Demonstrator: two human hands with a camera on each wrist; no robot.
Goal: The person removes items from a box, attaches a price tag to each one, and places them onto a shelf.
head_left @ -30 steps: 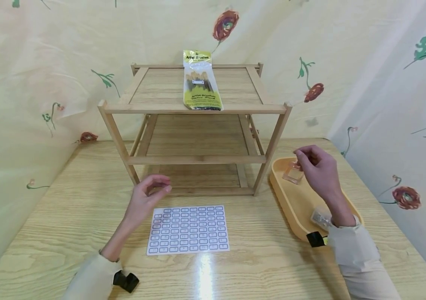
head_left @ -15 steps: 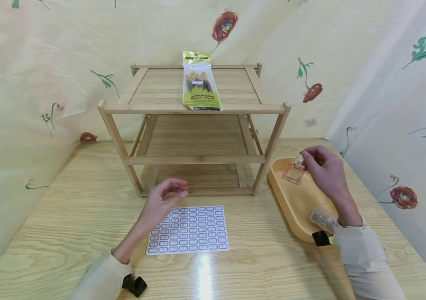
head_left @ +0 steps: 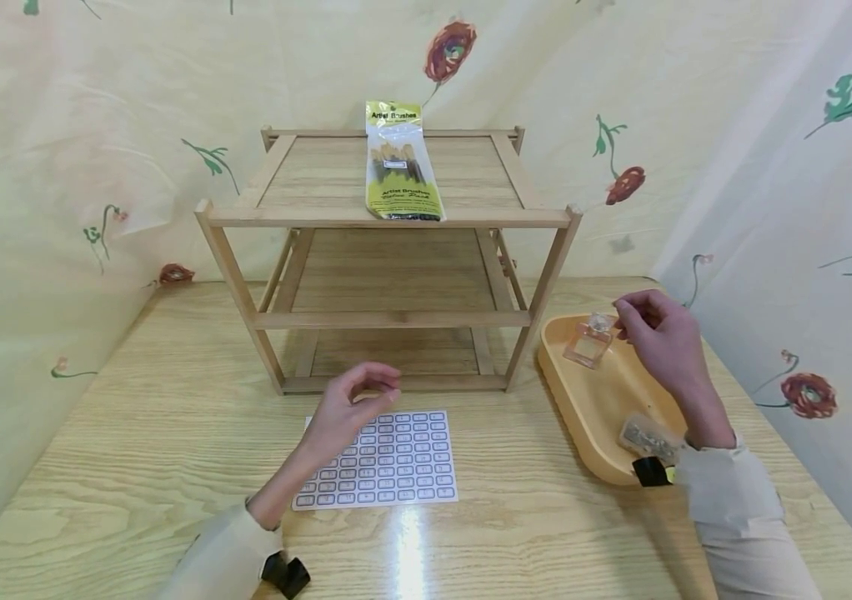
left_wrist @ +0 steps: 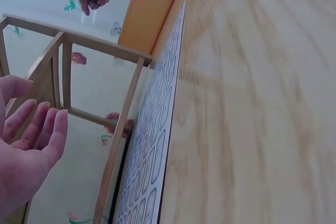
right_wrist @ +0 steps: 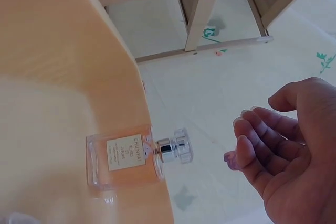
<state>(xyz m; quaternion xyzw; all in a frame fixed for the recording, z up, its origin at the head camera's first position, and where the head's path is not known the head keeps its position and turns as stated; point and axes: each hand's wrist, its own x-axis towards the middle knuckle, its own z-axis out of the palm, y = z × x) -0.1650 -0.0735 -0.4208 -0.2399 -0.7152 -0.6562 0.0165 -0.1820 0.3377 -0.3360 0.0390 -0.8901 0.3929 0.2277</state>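
Note:
A square perfume bottle (head_left: 588,344) with pinkish liquid and a clear cap leans against the wall at the far end of the yellow tray (head_left: 583,425). Just right of its cap, my right hand (head_left: 659,337) hovers with loosely bent fingers. The right wrist view shows a gap between that hand (right_wrist: 289,150) and the bottle (right_wrist: 126,156), and nothing in the palm. My left hand (head_left: 351,408) is above the label sheet (head_left: 403,467), fingers loosely bent. In the left wrist view the left hand (left_wrist: 29,135) also holds nothing.
A wooden shelf rack (head_left: 396,319) with three tiers stands behind the sheet. On its top tier lies a pack of artist brushes (head_left: 403,171) bearing a small label. A small clear box (head_left: 649,439) sits at the tray's near end. Floral cloth (head_left: 133,100) surrounds the table.
My left hand has moved right, from beside the sheet's top left corner to over the sheet. My right hand has drawn right, away from the bottle's cap; the bottle stays in the tray.

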